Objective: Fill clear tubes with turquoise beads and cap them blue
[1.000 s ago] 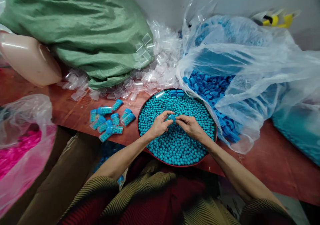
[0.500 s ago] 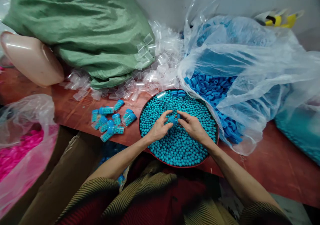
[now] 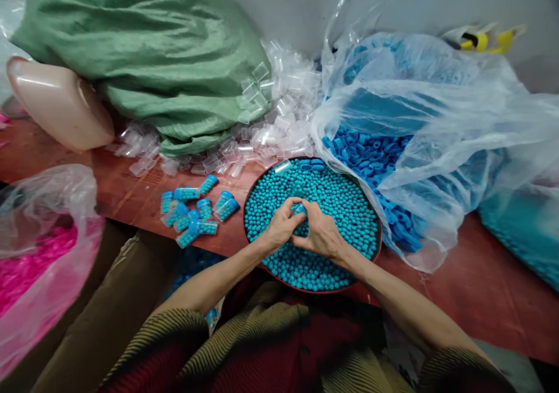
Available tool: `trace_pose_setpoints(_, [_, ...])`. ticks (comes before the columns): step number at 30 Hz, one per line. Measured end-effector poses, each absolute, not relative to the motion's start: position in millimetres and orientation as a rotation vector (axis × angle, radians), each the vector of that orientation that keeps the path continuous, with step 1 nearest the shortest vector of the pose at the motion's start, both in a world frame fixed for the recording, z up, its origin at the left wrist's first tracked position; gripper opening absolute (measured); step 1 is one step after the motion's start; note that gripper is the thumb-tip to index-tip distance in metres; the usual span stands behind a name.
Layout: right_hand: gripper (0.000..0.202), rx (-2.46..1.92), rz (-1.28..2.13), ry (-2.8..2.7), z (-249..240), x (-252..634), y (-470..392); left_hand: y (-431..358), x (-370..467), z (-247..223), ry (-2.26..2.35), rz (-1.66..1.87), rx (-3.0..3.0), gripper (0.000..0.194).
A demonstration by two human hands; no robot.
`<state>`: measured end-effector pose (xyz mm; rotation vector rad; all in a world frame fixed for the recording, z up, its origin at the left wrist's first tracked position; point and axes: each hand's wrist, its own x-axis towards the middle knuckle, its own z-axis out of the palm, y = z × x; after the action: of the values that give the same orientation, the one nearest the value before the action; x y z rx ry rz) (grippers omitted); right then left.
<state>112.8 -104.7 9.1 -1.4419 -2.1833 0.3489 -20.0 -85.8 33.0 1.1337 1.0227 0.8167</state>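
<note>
Over a round red-rimmed tray (image 3: 245, 225) full of blue beads (image 3: 310, 268), my two hands meet around one small bead-filled plastic bottle (image 3: 299, 210). My left hand (image 3: 282, 225) is closed on the bottle, thumb and fingers pinching its side. Fingers of my right hand (image 3: 322, 231) are pressed to its right end, thumb curled below; they hide whether a cap is on that end. An empty clear bottle (image 3: 282, 166) and loose blue caps (image 3: 311, 164) lie on the beads at the tray's far edge.
Filled, capped bottles (image 3: 190, 230) lie left of the tray. Behind are a heap of clear bottles (image 3: 279, 128), a green sack (image 3: 174, 61) and a beige basin (image 3: 59, 102). An open plastic bag (image 3: 419, 110) of blue caps touches the tray's right side. Pink pieces (image 3: 39, 259) fill a bag at lower left.
My right hand has moved left and closed against the bottle, where before a blue piece showed at its fingertips, apart from my left hand. My left hand keeps hold of the bottle.
</note>
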Motion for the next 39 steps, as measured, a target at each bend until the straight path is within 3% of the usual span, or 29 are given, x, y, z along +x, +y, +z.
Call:
trace_pose_setpoints(5, [0.071,-1.399,0.35,-2.174,1.7,109.3,-102.8,-90.1,-11.8,34.1,1.115,0.87,1.035,0.022])
trace_pose_setpoints(10, [0.073,-1.445,0.488,-2.267,9.9,101.0,-105.5,-84.6,-27.0,31.2,1.207,0.799,1.341,0.017])
trace_pose_setpoints(13, [0.062,-1.354,0.544,-2.405,22.4,108.1,-94.5,-77.3,-60.4,31.5,1.288,0.77,1.518,0.025])
trace_pose_setpoints(17, [0.036,-1.507,0.364,-2.291,26.5,131.9,-50.8,-66.2,-123.7,34.2,1.627,0.751,1.677,0.036])
trace_pose_setpoints(22, [0.035,-1.738,0.048,-2.275,13.6,146.6,9.5,-60.7,-154.8,36.0,2.158,0.674,1.996,0.037])
trace_pose_setpoints(27, [0.027,-1.814,-0.087,-2.419,1.1,148.9,18.5,-57.4,-96.3,29.6,1.722,0.717,2.207,0.025])
trace_pose_setpoints(33, [0.022,-1.793,-0.113,-2.457,-3.2,173.1,-5.9,-36.9,-31.2,8.9,1.519,0.524,2.162,0.028])
trace_pose_setpoints(39, [0.038,-1.766,-0.02,-2.331,-2.6,171.7,3.0,-32.1,-18.8,0.1,1.551,0.458,2.185,0.025])
